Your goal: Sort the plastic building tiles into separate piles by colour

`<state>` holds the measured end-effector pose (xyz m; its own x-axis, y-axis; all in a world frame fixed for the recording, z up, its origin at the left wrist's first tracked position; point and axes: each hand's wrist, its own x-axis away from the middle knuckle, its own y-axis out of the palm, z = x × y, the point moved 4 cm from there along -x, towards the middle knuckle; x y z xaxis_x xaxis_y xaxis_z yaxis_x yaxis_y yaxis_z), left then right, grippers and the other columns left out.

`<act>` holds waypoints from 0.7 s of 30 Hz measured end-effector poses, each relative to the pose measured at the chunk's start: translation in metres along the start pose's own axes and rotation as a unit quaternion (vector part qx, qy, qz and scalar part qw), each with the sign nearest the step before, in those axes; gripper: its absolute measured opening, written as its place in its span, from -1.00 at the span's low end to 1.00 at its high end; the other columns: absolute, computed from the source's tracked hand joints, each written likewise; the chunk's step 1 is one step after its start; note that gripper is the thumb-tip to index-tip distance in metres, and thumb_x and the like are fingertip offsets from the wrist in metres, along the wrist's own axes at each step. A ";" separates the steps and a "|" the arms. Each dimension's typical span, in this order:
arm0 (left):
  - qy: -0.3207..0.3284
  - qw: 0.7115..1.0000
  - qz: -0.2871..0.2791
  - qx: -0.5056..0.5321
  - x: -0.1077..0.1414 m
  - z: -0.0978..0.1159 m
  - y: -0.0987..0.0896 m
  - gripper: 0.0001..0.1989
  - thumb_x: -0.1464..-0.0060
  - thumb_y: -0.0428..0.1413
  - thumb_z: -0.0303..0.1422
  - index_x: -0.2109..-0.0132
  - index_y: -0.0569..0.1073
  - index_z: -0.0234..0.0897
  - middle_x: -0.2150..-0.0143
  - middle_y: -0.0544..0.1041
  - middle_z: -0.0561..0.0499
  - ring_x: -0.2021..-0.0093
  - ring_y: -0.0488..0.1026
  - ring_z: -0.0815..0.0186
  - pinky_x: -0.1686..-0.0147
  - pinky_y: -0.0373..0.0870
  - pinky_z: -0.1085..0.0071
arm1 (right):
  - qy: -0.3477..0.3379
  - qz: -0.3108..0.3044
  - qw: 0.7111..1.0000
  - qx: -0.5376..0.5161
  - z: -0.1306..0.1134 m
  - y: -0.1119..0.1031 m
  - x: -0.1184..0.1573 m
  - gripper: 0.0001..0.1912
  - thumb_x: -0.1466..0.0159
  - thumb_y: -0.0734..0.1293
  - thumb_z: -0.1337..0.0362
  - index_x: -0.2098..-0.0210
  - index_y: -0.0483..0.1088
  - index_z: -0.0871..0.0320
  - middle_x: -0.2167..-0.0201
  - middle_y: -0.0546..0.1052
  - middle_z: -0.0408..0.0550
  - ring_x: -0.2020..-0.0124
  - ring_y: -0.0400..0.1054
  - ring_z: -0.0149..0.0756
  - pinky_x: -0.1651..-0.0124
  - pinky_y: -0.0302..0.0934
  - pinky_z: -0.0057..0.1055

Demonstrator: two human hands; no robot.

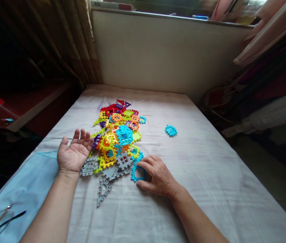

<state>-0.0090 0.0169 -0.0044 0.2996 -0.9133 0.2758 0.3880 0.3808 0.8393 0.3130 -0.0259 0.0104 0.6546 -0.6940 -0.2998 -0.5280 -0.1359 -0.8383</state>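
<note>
A heap of colourful plastic interlocking pieces (pixel 110 138) lies on the cloth-covered surface (pixel 204 189). My left hand (pixel 76 153), palm up with its fingers apart, is at the heap's left side and holds nothing. At the lower right of the heap, my right hand (pixel 155 173) has its thumb and fingers around the right edge of a blue frame piece (pixel 133 175). A grey triangular piece (pixel 103 190) lies at the near end, beside other grey pieces (pixel 89 166). Apart to the right lies a blue piece (pixel 170 130).
Light blue cloth (pixel 36 179) covers the left edge, with eyeglasses (pixel 2 221) at the lower left. A pale wall (pixel 163 54) stands behind, a curtain (pixel 64 37) at the back left. Clothes (pixel 275 67) hang at the right, and a dark red table (pixel 31 101) is at the left.
</note>
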 end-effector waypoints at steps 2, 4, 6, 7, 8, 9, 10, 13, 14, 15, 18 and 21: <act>0.000 1.000 -0.007 0.001 -0.001 0.000 -0.001 -0.62 -0.19 0.03 -0.09 -0.05 0.43 -0.18 0.10 0.63 -0.08 0.07 0.59 0.15 0.09 0.54 0.15 | -0.005 0.016 1.000 -0.002 0.001 -0.001 0.002 -0.57 -0.14 0.42 0.17 0.00 0.43 0.09 0.11 0.56 0.05 0.10 0.41 -0.11 0.00 0.29 -0.12; 0.003 1.000 -0.008 0.004 -0.001 0.000 -0.002 -0.62 -0.20 0.02 -0.10 -0.05 0.44 -0.19 0.10 0.63 -0.08 0.08 0.59 0.16 0.10 0.54 0.15 | 0.003 0.043 0.999 -0.018 0.005 -0.004 0.007 -0.57 -0.15 0.41 0.18 -0.02 0.42 0.09 0.09 0.55 0.06 0.07 0.42 -0.12 -0.01 0.32 -0.16; 0.004 1.000 -0.005 0.006 -0.001 0.000 -0.001 -0.62 -0.21 0.00 -0.10 -0.03 0.44 -0.20 0.11 0.63 -0.08 0.09 0.59 0.16 0.11 0.54 0.16 | 0.032 0.075 0.996 -0.038 0.016 -0.011 0.012 -0.59 -0.17 0.38 0.18 -0.01 0.41 0.08 0.08 0.54 0.05 0.07 0.44 -0.16 0.00 0.34 -0.23; 0.003 1.000 -0.002 0.008 -0.001 0.000 -0.001 -0.62 -0.22 -0.02 -0.10 -0.02 0.45 -0.21 0.12 0.63 -0.08 0.09 0.59 0.16 0.12 0.55 0.16 | 0.055 0.092 0.993 -0.043 0.024 -0.016 0.014 -0.62 -0.19 0.37 0.18 0.00 0.42 0.08 0.10 0.54 0.03 0.09 0.45 -0.18 0.03 0.35 -0.26; 0.001 1.000 0.001 0.009 -0.001 0.000 -0.001 -0.62 -0.22 -0.03 -0.10 -0.02 0.45 -0.21 0.12 0.64 -0.08 0.09 0.59 0.16 0.12 0.55 0.16 | 0.083 0.114 0.989 -0.041 0.035 -0.022 0.015 -0.65 -0.19 0.36 0.17 0.03 0.42 0.08 0.12 0.54 0.02 0.12 0.45 -0.20 0.06 0.36 -0.28; -0.001 1.000 0.001 0.010 -0.001 0.000 -0.002 -0.63 -0.22 -0.03 -0.10 -0.01 0.45 -0.21 0.13 0.64 -0.08 0.09 0.59 0.16 0.12 0.54 0.16 | 0.118 0.142 0.982 -0.030 0.048 -0.030 0.015 -0.67 -0.19 0.35 0.15 0.06 0.42 0.08 0.15 0.54 0.01 0.16 0.45 -0.21 0.08 0.36 -0.29; -0.003 1.000 -0.001 0.011 -0.002 0.000 -0.002 -0.63 -0.22 -0.02 -0.09 -0.01 0.45 -0.20 0.12 0.64 -0.08 0.09 0.59 0.16 0.11 0.54 0.16 | 0.157 0.174 0.972 -0.011 0.063 -0.039 0.015 -0.68 -0.19 0.34 0.12 0.09 0.43 0.09 0.19 0.54 0.00 0.20 0.45 -0.22 0.10 0.36 -0.29; -0.006 1.000 -0.010 0.013 -0.003 0.000 -0.002 -0.62 -0.20 0.01 -0.08 -0.02 0.45 -0.19 0.10 0.63 -0.09 0.07 0.59 0.15 0.10 0.53 0.16 | 0.296 0.281 0.909 0.083 0.111 -0.063 0.012 -0.63 -0.15 0.35 0.02 0.17 0.43 0.12 0.22 0.52 0.03 0.25 0.42 -0.19 0.09 0.33 -0.23; -0.006 1.000 -0.011 0.014 -0.003 0.000 -0.003 -0.62 -0.19 0.02 -0.08 -0.02 0.45 -0.19 0.10 0.63 -0.09 0.07 0.59 0.15 0.10 0.53 0.16 | 0.333 0.302 0.887 0.109 0.125 -0.068 0.010 -0.62 -0.14 0.35 0.00 0.18 0.43 0.14 0.21 0.52 0.06 0.23 0.42 -0.16 0.07 0.32 -0.22; -0.006 1.000 -0.010 0.015 -0.003 0.001 -0.003 -0.62 -0.19 0.02 -0.08 -0.02 0.45 -0.18 0.10 0.63 -0.09 0.07 0.59 0.15 0.10 0.53 0.16 | 0.363 0.315 0.868 0.129 0.136 -0.070 0.008 -0.61 -0.14 0.34 0.00 0.18 0.44 0.15 0.21 0.51 0.08 0.21 0.41 -0.14 0.07 0.30 -0.21; -0.005 1.000 -0.006 0.016 -0.003 0.001 -0.003 -0.63 -0.19 0.02 -0.10 -0.03 0.44 -0.19 0.10 0.63 -0.08 0.08 0.58 0.15 0.10 0.54 0.15 | 0.412 0.327 0.833 0.170 0.154 -0.064 0.007 -0.62 -0.15 0.33 0.01 0.20 0.45 0.16 0.21 0.51 0.11 0.16 0.38 -0.08 0.07 0.27 -0.18; -0.003 1.000 -0.006 0.012 -0.002 0.001 -0.002 -0.63 -0.20 0.01 -0.10 -0.02 0.45 -0.20 0.10 0.63 -0.08 0.06 0.58 0.16 0.09 0.54 0.15 | 0.421 0.329 0.822 0.197 0.154 -0.054 0.011 -0.67 -0.17 0.34 0.05 0.21 0.46 0.15 0.21 0.51 0.12 0.10 0.35 -0.03 0.05 0.24 -0.18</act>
<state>-0.0116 0.0174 -0.0064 0.2893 -0.9190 0.2679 0.3716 0.3658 0.8533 0.4317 0.0824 -0.0178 -0.3967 -0.7916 -0.4648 -0.2921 0.5889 -0.7536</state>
